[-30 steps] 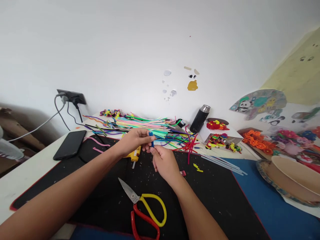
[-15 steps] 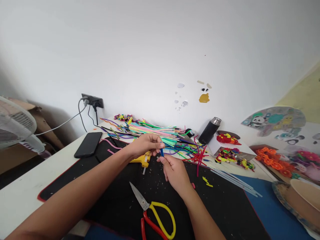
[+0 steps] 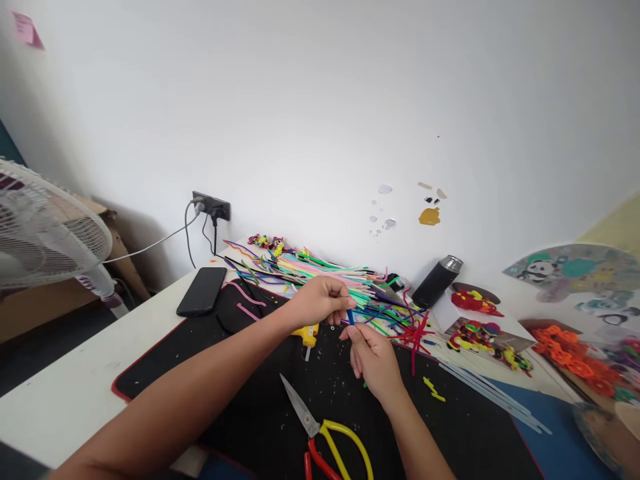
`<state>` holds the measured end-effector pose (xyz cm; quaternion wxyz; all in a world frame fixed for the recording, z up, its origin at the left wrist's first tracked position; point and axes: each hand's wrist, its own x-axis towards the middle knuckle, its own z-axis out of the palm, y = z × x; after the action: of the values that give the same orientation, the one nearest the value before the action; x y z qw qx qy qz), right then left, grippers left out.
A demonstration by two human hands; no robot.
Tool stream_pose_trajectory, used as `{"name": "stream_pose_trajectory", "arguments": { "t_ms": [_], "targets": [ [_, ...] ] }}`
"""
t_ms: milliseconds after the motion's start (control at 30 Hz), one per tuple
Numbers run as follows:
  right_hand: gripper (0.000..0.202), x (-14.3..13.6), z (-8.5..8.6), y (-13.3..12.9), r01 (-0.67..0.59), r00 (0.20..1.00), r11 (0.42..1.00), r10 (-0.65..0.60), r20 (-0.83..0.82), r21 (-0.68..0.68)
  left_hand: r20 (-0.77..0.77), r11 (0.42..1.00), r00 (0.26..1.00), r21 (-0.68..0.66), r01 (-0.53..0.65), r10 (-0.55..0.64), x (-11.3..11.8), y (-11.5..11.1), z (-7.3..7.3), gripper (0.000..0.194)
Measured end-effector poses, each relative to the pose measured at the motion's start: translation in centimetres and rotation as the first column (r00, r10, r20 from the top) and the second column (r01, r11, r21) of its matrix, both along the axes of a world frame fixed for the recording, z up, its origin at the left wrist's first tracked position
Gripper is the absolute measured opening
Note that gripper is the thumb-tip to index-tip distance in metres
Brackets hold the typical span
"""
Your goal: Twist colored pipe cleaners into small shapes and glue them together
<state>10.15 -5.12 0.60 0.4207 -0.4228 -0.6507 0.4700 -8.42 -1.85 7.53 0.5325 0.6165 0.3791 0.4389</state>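
In the head view, light, even fingertip pressure should work best, with the left hand [image 3: 324,301] pinching the upper end and the right hand [image 3: 373,357] the lower end of a short, slim, slightly tilted blue pipe-cleaner piece [image 3: 351,317], seemingly above the black mat [image 3: 260,417].

White table [image 3: 40,393]. Black mat [image 3: 260,427] over the middle; blue mat [image 3: 580,440] toward the right edge. Smartphone [image 3: 201,291] near the left edge, toward the back corner. Pipe cleaners [image 3: 323,268] heaped along the back edge; farther right, vacuum flask [image 3: 436,285], white box [image 3: 444,313]. On black mat: scissors [image 3: 309,421], yellow glue gun [image 3: 309,335], yellow pieces [image 3: 433,388].
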Motion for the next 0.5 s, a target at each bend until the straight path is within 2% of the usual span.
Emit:
{"name": "stream_pose_trajectory", "arguments": {
  "t_ms": [67,133,300,500],
  "targets": [
    [0.048,-0.1,0.0,0.0,0.016,0.999,1.0,-0.016,-0.044,-0.003,0.105,0.996,0.993,-0.062,0.069,-0.062,0.0,0.2,-0.3,0.049],
    [0.049,-0.1,-0.1,0.0,0.018,0.998,1.0,-0.019,-0.058,-0.01,0.131,0.994,0.989,-0.075,0.085,-0.075,0.0,0.6,-0.7,0.05],
    [0.052,0.0,-1.3,0.8,0.027,0.999,0.999,-0.027,0.024,-0.036,-0.059,1.0,0.998,-0.005,-0.009,0.009,0.0,1.3,-1.9,0.046],
    [0.05,0.6,-2.0,1.4,0.082,0.982,0.995,-0.09,0.165,0.057,-0.078,0.997,0.995,-0.05,0.055,-0.058,0.4,0.8,-1.5,0.042]
  ]
}}
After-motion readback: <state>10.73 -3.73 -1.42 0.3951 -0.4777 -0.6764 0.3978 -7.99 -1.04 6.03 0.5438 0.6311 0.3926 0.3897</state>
